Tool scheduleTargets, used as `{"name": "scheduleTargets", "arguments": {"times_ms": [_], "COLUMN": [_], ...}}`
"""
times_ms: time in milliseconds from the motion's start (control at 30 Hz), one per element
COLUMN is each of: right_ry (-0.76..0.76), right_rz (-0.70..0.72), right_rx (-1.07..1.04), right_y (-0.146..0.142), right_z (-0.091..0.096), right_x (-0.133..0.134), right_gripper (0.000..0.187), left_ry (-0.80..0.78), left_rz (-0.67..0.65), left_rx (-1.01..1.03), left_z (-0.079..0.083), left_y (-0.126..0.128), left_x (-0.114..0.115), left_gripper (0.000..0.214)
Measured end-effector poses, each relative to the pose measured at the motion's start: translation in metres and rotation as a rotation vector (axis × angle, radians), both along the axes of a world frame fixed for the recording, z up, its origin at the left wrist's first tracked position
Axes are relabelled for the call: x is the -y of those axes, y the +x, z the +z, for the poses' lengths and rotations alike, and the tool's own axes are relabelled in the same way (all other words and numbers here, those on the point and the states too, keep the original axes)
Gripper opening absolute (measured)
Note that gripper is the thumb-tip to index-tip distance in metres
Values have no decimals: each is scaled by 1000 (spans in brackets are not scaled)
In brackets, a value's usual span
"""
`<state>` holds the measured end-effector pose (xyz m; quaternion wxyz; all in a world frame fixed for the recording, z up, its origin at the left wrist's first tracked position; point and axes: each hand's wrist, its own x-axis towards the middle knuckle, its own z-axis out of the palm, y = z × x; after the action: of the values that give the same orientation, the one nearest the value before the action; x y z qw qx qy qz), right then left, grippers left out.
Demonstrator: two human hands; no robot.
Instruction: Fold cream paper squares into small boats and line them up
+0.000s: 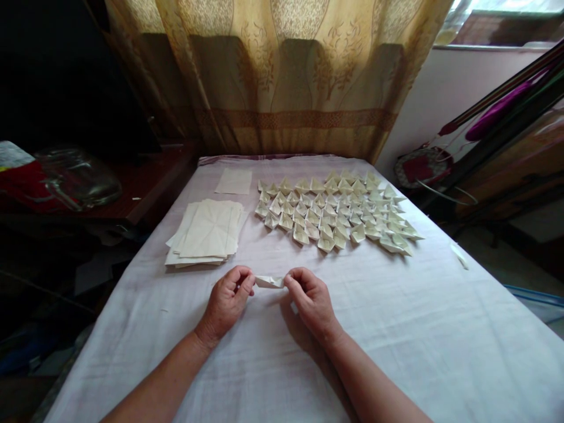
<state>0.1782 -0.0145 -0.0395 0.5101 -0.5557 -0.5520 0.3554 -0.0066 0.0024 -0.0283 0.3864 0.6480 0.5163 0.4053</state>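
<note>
My left hand [228, 299] and my right hand [311, 296] each pinch one end of a small folded white paper piece [269, 282], held just above a white cloth-covered table [396, 329]. Both hands have their fingers curled closed on it. Beyond my left hand lies a stack of flat cream paper sheets [207, 232]. Further back on the right, several finished folded paper boats [337, 211] lie packed together in rows.
A single flat sheet [233, 181] lies near the table's far edge. A patterned curtain [282, 76] hangs behind. A dark side table with a glass jar [79, 176] stands left. A small paper scrap [459, 256] lies at the right edge.
</note>
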Motion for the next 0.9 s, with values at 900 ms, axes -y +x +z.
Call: {"name": "scheduleTargets", "arguments": {"times_ms": [900], "right_ry": [292], "right_rz": [109], "right_rx": [260], "right_y": [3], "right_z": [5], "right_x": [9], "right_gripper": [14], "left_ry": [108], "left_rz": [-234], "left_rx": [-67], "left_z": [2], "left_y": [-1], "left_x": [10], "left_gripper": [15]}}
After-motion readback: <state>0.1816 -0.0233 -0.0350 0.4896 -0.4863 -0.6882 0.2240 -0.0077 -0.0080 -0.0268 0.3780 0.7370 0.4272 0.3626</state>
